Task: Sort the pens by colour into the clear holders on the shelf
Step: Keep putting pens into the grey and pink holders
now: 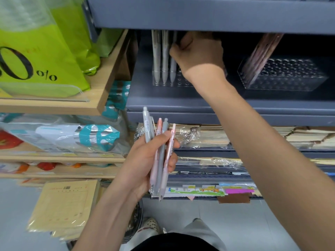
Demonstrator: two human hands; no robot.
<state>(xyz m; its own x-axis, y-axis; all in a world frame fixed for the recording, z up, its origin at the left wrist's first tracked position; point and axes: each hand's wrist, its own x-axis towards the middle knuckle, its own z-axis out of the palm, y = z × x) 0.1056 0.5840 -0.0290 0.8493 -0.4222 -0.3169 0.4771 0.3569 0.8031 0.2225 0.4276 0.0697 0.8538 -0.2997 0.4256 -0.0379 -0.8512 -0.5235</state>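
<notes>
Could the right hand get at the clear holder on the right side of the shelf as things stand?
Probably yes: the right hand is already inside the shelf opening, and nothing stands between it and the right holder.

Dark grey metal shelving (199, 15) stands beside wooden shelves (54, 105) over a pale grey floor (253, 223).

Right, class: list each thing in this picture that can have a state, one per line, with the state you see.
Left holder: partly filled, three pale grey pens upright at its left end.
Right holder: mostly empty holes, pink pens leaning at its left end.
Right hand: reaching in at the left holder; its grip is hidden.
Left hand: closed on a bundle of pens.
Bundle of pens: mixed grey and pink, unsorted.
</notes>
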